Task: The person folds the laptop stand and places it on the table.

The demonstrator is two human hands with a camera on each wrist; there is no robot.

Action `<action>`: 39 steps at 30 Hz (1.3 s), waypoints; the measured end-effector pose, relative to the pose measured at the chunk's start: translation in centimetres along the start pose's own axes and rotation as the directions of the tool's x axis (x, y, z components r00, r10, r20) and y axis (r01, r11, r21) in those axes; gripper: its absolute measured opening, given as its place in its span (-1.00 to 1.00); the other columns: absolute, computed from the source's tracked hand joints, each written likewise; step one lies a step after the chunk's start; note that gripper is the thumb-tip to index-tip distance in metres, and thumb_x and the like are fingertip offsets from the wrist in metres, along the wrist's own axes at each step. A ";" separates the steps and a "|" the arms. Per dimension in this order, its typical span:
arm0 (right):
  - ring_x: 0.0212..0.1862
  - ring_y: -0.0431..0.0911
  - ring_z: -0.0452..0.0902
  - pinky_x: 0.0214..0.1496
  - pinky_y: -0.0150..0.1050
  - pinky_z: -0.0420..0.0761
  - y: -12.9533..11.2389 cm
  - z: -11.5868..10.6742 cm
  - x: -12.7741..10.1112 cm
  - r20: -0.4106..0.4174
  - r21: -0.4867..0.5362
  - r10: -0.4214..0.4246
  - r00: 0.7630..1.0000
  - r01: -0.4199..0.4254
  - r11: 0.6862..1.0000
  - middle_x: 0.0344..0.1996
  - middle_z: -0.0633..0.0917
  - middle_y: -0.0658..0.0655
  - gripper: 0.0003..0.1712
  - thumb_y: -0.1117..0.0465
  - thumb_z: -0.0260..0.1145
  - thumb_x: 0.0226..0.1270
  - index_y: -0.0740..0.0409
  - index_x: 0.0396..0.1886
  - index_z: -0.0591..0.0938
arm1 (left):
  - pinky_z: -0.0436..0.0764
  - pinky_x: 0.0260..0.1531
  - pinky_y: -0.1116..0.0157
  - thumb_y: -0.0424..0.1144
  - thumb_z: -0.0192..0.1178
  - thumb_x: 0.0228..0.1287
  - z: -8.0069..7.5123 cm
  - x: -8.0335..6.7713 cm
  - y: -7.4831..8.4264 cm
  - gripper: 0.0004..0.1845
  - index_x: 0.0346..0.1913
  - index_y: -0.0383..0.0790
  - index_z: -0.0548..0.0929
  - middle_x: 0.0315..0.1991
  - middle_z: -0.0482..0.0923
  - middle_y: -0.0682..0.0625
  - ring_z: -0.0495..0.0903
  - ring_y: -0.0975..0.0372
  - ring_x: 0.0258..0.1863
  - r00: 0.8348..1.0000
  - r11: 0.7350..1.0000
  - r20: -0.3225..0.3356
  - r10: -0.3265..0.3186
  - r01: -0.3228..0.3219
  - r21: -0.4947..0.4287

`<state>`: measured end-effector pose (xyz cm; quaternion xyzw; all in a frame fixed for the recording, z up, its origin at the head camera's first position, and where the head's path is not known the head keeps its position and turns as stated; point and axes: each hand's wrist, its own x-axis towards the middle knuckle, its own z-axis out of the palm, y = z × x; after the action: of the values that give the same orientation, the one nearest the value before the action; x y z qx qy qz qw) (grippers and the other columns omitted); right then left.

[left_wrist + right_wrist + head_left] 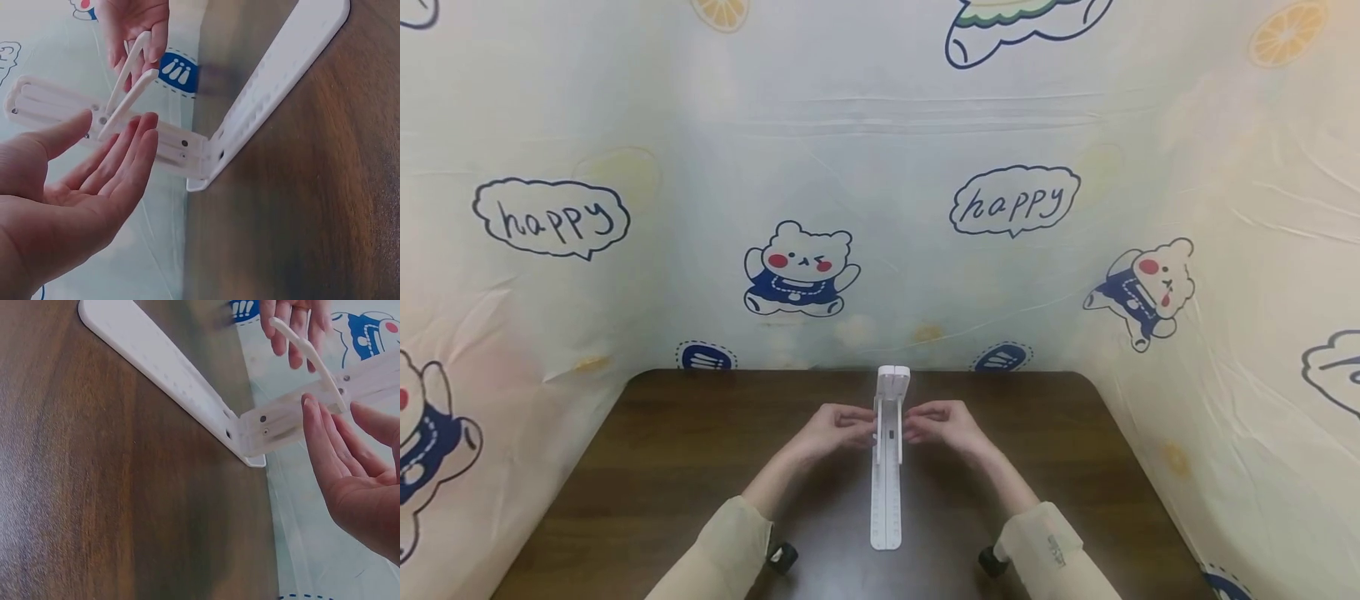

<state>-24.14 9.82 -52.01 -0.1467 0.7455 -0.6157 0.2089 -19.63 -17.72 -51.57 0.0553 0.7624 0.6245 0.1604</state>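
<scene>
A white folding stand [886,500] is near the middle of the brown table, its long base flat and its hinged panel [53,103] raised at the far end. Two slim support arms [128,103] stick out from the panel. My left hand [835,429] is at the stand's left side, thumb and fingers apart, fingertips close against the panel and arm. On the other side my right hand [947,422] mirrors it, thumb and fingers spread beside a support arm [319,362]. Whether the fingertips touch the stand is hard to tell.
The dark wooden table [700,467] has rounded far corners. A pale printed cloth [895,167] with bears and "happy" bubbles hangs behind it and along both sides. Dark wrist devices [782,558] show beside the sleeves.
</scene>
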 end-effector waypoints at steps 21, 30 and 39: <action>-0.10 0.23 0.90 0.15 0.16 0.88 0.4 1.5 0.5 -0.039 -0.082 0.023 0.999 -0.026 0.996 -0.08 0.90 0.38 -0.66 0.26 0.51 0.51 0.43 0.11 0.79 | 0.87 0.10 -0.02 -0.26 0.44 0.50 1.3 1.0 -0.7 -0.66 0.14 -0.46 0.79 -0.06 0.88 -0.29 0.90 -0.13 -0.08 0.992 0.996 -0.122 0.012 -0.001 0.085; -0.06 0.24 0.90 0.16 0.16 0.87 0.3 1.8 0.5 -0.059 -0.155 -0.005 0.998 -0.004 0.988 -0.06 0.90 0.34 -0.69 0.21 0.54 0.49 0.36 0.05 0.83 | 0.89 0.04 0.01 -0.29 0.47 0.46 1.6 1.6 -0.9 -0.74 0.04 -0.43 0.83 -0.13 0.88 -0.23 0.90 -0.01 -0.20 0.988 0.988 -0.148 0.046 -0.023 0.154; -0.15 0.03 0.89 0.02 -0.11 0.89 1.2 1.8 1.2 -0.036 -0.261 -0.016 0.999 0.006 0.965 -0.15 0.91 0.24 -0.77 0.20 0.52 0.51 0.28 -0.03 0.85 | 0.90 -0.02 0.06 -0.32 0.47 0.45 1.7 2.3 -1.7 -0.81 -0.04 -0.41 0.86 -0.19 0.89 -0.22 0.88 0.10 -0.29 0.982 0.984 -0.184 0.038 -0.005 0.178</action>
<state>-24.23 7.94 -53.57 -0.1656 0.8229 -0.5161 0.1703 -21.10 -15.80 -53.88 0.0186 0.8257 0.5586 0.0759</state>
